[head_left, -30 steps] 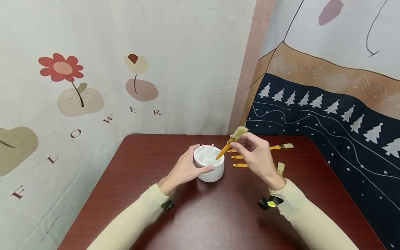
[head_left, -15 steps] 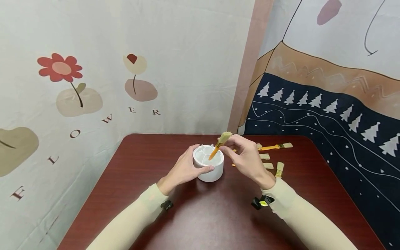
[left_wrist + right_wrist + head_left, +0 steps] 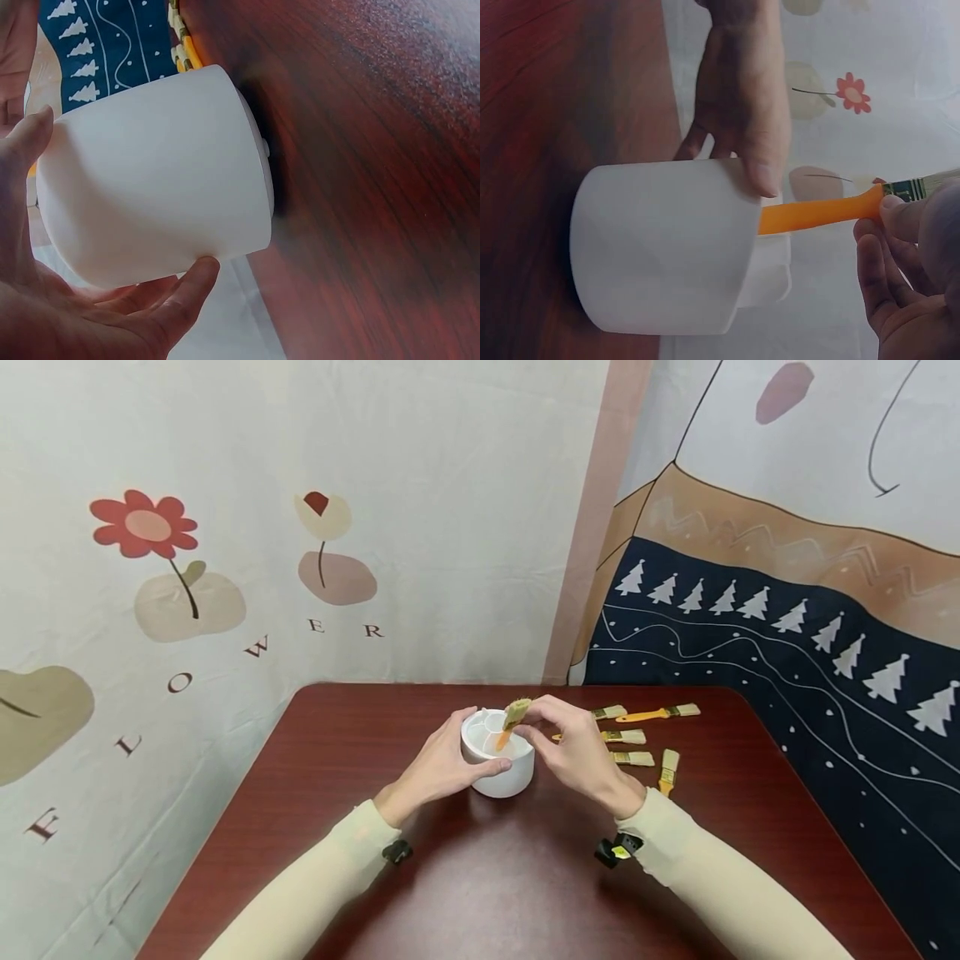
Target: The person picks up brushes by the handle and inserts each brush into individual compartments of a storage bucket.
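A white round holder with compartments inside its top stands on the table. My left hand grips it around the side, thumb near the front rim; the left wrist view shows the thumb and fingers on opposite sides of the holder. My right hand pinches a paintbrush close to its metal collar, bristles up. In the right wrist view the brush's orange handle reaches down past the rim into the holder. Which compartment the handle end is in, I cannot tell.
Several more paintbrushes with orange handles lie to the right of my right hand, among them a far one and a near one. The reddish-brown table backs onto a printed cloth.
My right hand has moved left and slightly down, bringing the paintbrush from over the holder's right rim down into it. The left hand keeps its grip on the holder.
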A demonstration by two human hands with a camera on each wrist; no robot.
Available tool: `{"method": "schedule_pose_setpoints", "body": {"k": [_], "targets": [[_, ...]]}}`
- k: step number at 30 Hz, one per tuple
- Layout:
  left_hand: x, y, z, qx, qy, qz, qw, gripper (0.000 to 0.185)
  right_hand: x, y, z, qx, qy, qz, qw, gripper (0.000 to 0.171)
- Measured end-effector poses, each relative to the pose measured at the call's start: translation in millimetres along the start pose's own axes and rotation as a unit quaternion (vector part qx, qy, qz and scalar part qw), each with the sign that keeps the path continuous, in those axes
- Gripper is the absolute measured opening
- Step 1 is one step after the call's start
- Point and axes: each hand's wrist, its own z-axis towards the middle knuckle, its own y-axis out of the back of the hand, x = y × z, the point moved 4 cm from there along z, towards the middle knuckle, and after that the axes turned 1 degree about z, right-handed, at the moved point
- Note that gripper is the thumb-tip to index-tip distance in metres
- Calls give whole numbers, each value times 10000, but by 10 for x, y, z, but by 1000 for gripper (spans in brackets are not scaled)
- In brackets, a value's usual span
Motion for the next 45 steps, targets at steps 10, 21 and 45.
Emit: {"method": "schedule_pose_setpoints", "body": {"k": [10,21,45], "targets": [[-7,2,-11,18,-16,1,10000,114,-50,-145,-46,312,119,-213,9992,23],[-11,-4,0,-5,-94,29,10000,113,-51,-245,-94,557,257,-482,9970,18],[3,4,3,-58,-314,24,9995,110,-55,-198,-181,631,354,-550,9959,38]]}}
